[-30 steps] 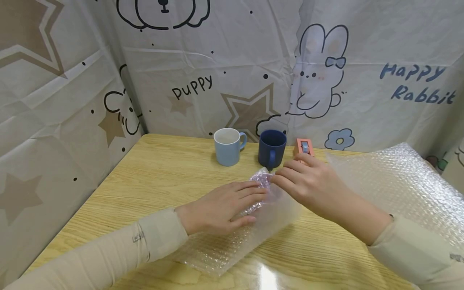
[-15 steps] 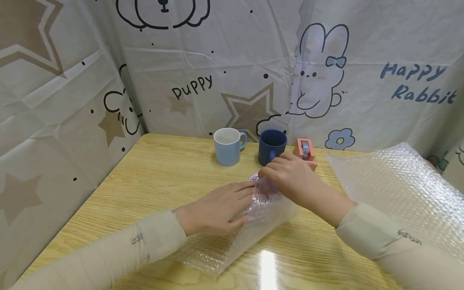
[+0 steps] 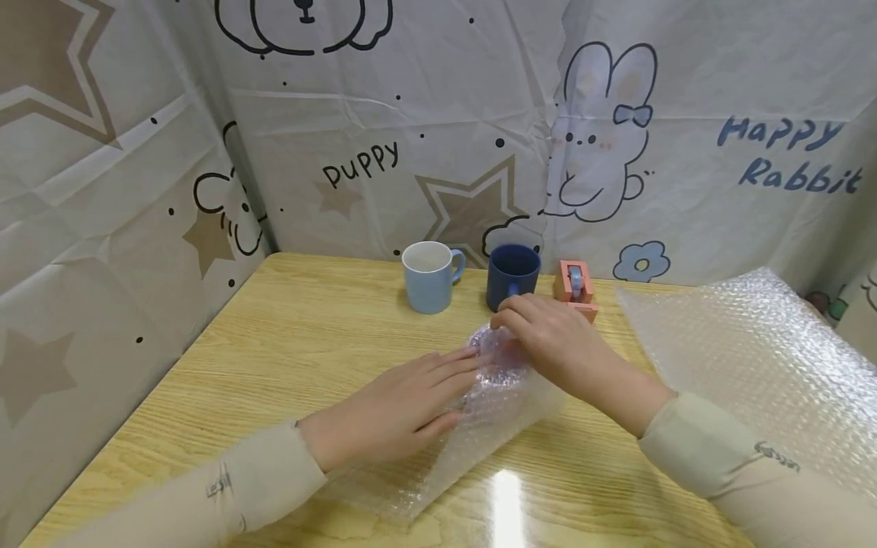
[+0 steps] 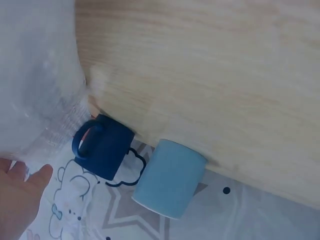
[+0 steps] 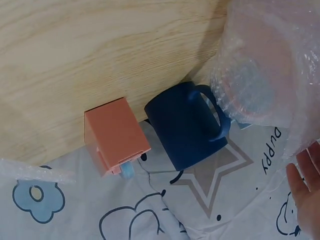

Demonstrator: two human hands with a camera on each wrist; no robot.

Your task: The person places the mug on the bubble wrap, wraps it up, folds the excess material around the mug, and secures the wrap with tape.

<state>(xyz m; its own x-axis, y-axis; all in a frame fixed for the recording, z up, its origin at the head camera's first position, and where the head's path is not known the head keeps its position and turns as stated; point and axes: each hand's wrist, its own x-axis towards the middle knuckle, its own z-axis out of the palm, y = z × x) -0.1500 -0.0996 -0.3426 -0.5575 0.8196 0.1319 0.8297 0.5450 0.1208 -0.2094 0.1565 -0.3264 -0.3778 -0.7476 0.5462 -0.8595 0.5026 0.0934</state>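
Bubble wrap (image 3: 493, 418) on surface (image 3: 274, 342), mid, bundled at its far end; pinkish round shape inside, seen in the right wrist view. Left hand (image 3: 393, 411): fingers straight, resting on wrap. Right hand (image 3: 548, 335): fingers curled, gripping far end; fingertips partly hidden. Behind: light blue mug (image 3: 427, 283), navy mug (image 3: 512, 270) to its right, then orange tape dispenser (image 3: 565, 286). Second wrap sheet (image 3: 767, 365) at right.
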